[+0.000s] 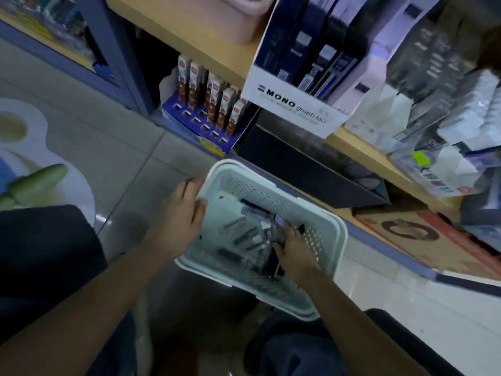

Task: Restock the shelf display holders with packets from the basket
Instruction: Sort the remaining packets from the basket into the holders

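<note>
Ok, basket (pixel 340 234): white, perforated walls, down at floor level between the person's knees, far rim at the bottom shelf edge (pixel 385 246).
packets (pixel 244 236): loose pile on the basket bottom, dark and grey-lilac, lying flat at mixed angles; print too blurred to read.
left hand (pixel 184 210): on the basket's left rim near the far corner, thumb inside the wall, fingers wrapped outside, gripping the rim.
right hand (pixel 294 249): inside the basket on its right side, fingers curled down round a few packets on top of the pile; exact count can't tell.
MONO holder (pixel 292 107): white-and-navy card display box on the wooden shelf (pixel 189 42) above the basket, front overhanging the shelf edge, tall dark packets standing in it.
blue holder (pixel 193 123): slotted display stand on the bottom shelf, left of and beyond the basket; red-brown packs upright in the back rows, front slots showing as holes.
pink tub (pixel 241 17): on the wooden shelf, left of the MONO holder.
clear packs (pixel 444 147): stacked on the wooden shelf at right, blurred.
cardboard box (pixel 423 240): flat on the bottom shelf, right of the basket.
floor graphic (pixel 40 158): white with a green shape, far left, well apart from the basket.
</note>
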A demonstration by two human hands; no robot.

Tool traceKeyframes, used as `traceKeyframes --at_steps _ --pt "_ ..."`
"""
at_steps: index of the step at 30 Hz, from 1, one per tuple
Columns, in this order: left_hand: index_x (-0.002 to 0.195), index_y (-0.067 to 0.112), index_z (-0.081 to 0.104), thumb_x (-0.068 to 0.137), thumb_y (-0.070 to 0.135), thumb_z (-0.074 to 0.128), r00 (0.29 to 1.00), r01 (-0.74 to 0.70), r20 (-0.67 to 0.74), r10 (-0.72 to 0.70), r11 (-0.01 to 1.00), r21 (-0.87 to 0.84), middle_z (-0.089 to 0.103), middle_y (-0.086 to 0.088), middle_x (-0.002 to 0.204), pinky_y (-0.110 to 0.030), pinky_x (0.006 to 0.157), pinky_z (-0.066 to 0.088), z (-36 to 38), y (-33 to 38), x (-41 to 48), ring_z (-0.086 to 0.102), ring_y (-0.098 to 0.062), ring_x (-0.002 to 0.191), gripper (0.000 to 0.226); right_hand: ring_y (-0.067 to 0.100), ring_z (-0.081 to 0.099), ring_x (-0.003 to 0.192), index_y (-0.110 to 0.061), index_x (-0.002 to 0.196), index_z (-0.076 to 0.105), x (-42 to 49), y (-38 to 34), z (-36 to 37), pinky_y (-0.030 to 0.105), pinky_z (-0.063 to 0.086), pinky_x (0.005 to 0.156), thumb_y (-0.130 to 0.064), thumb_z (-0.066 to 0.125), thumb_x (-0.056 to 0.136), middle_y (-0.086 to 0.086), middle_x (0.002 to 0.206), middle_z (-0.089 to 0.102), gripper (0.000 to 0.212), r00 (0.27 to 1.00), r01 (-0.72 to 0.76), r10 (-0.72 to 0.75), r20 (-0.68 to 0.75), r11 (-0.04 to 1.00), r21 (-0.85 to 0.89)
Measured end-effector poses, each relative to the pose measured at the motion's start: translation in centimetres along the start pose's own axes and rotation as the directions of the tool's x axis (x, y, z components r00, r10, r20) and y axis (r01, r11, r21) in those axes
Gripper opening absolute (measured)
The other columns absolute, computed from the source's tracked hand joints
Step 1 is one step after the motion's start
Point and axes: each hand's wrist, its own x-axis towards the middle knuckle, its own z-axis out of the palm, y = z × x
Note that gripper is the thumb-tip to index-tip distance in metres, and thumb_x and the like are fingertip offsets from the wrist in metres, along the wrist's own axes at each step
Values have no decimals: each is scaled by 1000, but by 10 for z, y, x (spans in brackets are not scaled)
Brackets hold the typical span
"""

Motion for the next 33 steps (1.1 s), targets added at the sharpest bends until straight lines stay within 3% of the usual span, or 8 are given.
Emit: traceKeyframes --at_steps 5,8,12,16,19,22,26,33 --pt "136 11 38 99 28 34 997 47 -48 -53 992 -115 48 -10 118 -34 82 40 14 2 2 50 -19 100 41 34 47 122 -11 148 13 18 20 35 39 44 96 -24 53 95 16 147 30 68 978 -208 204 45 971 115" --pt "135 10 40 98 26 35 996 16 -88 -28 991 -131 49 -7 116 -20 80 33 16 1 2 43 -5 96 41 32 31 134 -10 148 12 23 19 45 37 32 107 -22 64 89 13 151 17 81 982 -189 187 24 969 161" --pt "134 7 41 98 21 36 995 -3 -103 -12 990 -143 48 -9 119 -11 78 28 17 2 2 37 4 95 39 29 35 132 -7 143 24 27 24 58 32 32 109 -10 74 79 13 145 28 82 991 -130 127 31 962 240" --pt "134 5 41 97 21 37 993 -14 -117 -4 988 -151 48 -9 119 -10 77 29 18 1 2 40 2 95 40 22 39 129 -5 136 36 31 20 71 8 40 87 2 75 74 10 141 37 74 997 -69 53 55 940 333" --pt "136 7 39 98 22 37 993 -17 -115 -2 986 -167 45 0 119 -10 78 31 18 2 1 41 3 95 41 19 46 117 -4 126 42 39 18 78 15 36 88 -15 84 67 7 127 46 74 992 -117 95 83 943 313" --pt "137 10 38 99 19 39 993 3 -115 -24 985 -173 48 -3 123 -12 77 33 17 2 0 46 -3 98 39 20 49 106 -6 107 52 46 8 79 18 41 78 -9 73 80 2 108 51 34 979 -141 86 186 940 311" --pt "138 11 37 99 19 39 994 -1 -104 -16 987 -158 47 -3 123 -14 76 35 17 2 -1 47 -7 99 40 28 52 112 -6 122 54 54 4 80 28 39 85 -29 74 79 14 124 55 53 968 -30 -19 250 981 190" --pt "135 6 39 99 16 40 993 -28 -118 12 991 -133 46 -6 121 -1 74 32 18 0 1 41 2 95 38 34 54 110 0 126 47 55 -3 67 41 44 92 -24 62 90 19 123 55 46 964 74 -114 239 983 169"
